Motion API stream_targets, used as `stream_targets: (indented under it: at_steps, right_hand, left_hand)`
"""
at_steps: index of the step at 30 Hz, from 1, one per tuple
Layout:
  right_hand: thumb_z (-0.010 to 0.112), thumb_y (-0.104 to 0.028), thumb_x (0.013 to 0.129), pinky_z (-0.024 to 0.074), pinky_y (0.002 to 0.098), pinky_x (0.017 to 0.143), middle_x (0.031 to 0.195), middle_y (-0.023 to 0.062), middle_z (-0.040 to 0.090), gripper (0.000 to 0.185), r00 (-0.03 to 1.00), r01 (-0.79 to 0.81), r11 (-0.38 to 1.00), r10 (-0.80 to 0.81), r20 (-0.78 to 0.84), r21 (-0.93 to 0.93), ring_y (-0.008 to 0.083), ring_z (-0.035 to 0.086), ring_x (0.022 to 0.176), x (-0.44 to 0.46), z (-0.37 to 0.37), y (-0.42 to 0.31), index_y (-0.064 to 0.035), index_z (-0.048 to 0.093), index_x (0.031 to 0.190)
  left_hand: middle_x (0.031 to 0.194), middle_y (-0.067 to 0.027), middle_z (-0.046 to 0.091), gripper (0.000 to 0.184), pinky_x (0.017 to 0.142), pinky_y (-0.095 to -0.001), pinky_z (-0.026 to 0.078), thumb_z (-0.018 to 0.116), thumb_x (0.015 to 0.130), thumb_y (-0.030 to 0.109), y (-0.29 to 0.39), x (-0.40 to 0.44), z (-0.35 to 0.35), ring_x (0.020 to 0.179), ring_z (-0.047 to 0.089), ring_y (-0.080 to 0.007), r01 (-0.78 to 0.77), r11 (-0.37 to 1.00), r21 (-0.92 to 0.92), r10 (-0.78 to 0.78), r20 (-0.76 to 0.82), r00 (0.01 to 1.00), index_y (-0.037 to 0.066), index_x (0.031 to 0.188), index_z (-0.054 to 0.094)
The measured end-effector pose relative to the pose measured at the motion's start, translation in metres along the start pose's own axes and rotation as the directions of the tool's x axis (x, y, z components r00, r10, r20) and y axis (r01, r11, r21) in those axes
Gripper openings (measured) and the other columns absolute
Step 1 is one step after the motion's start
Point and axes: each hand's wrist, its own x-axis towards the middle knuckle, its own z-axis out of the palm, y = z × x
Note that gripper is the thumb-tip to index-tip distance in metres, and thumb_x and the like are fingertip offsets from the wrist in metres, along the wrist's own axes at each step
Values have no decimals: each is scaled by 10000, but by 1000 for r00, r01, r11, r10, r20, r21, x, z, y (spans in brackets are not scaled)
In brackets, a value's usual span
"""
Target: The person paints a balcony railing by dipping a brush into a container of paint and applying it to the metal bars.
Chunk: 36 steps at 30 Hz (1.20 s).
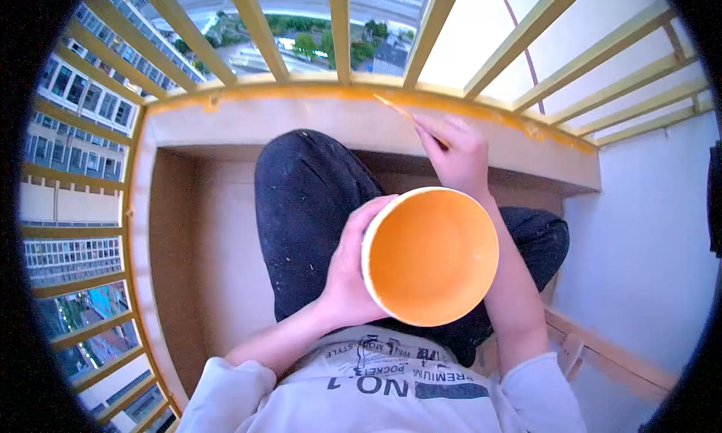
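My left hand (352, 264) is wrapped round the left side of a round white-rimmed tub (432, 256), whose inside is orange. The tub is tilted so that its opening faces me, and its underside is hidden. Beyond it, my right hand (457, 149) pinches a thin yellowish stick (394, 107), which points up and left. The stick's tip is close to the orange-stained strip (331, 92) at the foot of the railing. My right forearm passes behind the tub's right side.
Yellow railing bars (340, 34) rise ahead and along the left, with buildings and greenery far below. A pale ledge (226, 125) runs under them. My bent knees in dark trousers (308, 207) lie below it. At the right stands a white wall (639, 230).
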Motion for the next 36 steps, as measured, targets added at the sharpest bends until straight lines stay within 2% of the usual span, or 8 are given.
stream_targets:
  at_steps: [5, 8, 10, 12, 16, 18, 24, 36]
  right_hand:
    - [741, 2, 881, 501, 271, 683, 857, 78, 712, 179, 997, 75, 996, -76, 5, 54, 167, 652, 754, 22, -25, -26, -23, 787, 1052]
    - [702, 39, 883, 508, 270, 722, 964, 88, 716, 152, 976, -174, 983, 180, -122, 58, 160, 645, 833, 14, -102, -46, 22, 755, 1024]
    - [707, -29, 832, 479, 344, 659, 727, 94, 677, 63, 987, -36, 958, 78, -138, 284, 203, 626, 705, 29, -141, -77, -30, 727, 773]
    - [722, -118, 845, 365, 305, 515, 639, 59, 621, 130, 995, 83, 913, -53, -84, 399, 157, 539, 553, 38, -146, -109, -43, 712, 739]
    - [875, -147, 715, 346, 283, 398, 616, 43, 633, 176, 945, 141, 952, -211, 251, 270, 150, 527, 445, 51, -125, -138, -55, 750, 797]
    - [921, -130, 659, 438, 300, 456, 661, 61, 659, 242, 942, 166, 986, -168, 291, 31, 188, 578, 503, 47, -100, -148, -68, 767, 835]
    - [886, -92, 711, 502, 332, 552, 779, 59, 695, 188, 845, 132, 990, -91, 528, -40, 228, 610, 624, 55, -79, -141, -93, 768, 858]
    - [873, -117, 756, 446, 324, 566, 698, 84, 703, 165, 957, 15, 985, -64, 282, 172, 214, 630, 577, 60, -98, -119, -43, 758, 847]
  left_hand:
    - [1472, -228, 471, 1115, 1154, -464, 407, 988, 613, 219, -18, -15, -16, 1373, 498, -382, -54, 998, -42, 49, -117, 992, 30, 1506, 348]
    - [1469, -236, 472, 1117, 1155, -492, 397, 989, 602, 208, -15, -15, -20, 1368, 494, -409, -57, 998, -19, 52, -181, 982, 25, 1504, 355]
    - [1478, -225, 475, 1124, 1159, -517, 386, 985, 594, 218, -17, -8, -21, 1383, 472, -422, -105, 994, -35, 95, -216, 972, 46, 1511, 357]
    - [1489, -223, 468, 1127, 1166, -532, 373, 981, 594, 231, -13, 3, -25, 1389, 460, -433, -135, 990, 29, 138, -206, 969, 47, 1512, 355]
    - [1495, -227, 463, 1076, 1162, -545, 370, 953, 631, 211, -14, 26, -37, 1393, 453, -447, -242, 967, 73, 253, -214, 944, 38, 1509, 357]
    - [1493, -227, 464, 1075, 1159, -545, 372, 954, 632, 212, -20, 33, -41, 1385, 461, -449, -243, 965, 102, 260, -215, 941, 37, 1508, 357]
    - [1470, -230, 480, 1073, 1148, -547, 386, 957, 626, 212, -35, 41, -39, 1369, 481, -450, -235, 963, 135, 260, -226, 939, 39, 1502, 362]
    - [1464, -244, 479, 1114, 1127, -481, 427, 988, 621, 215, -40, 35, -38, 1333, 526, -405, -111, 990, 87, 127, -202, 971, 35, 1501, 328]
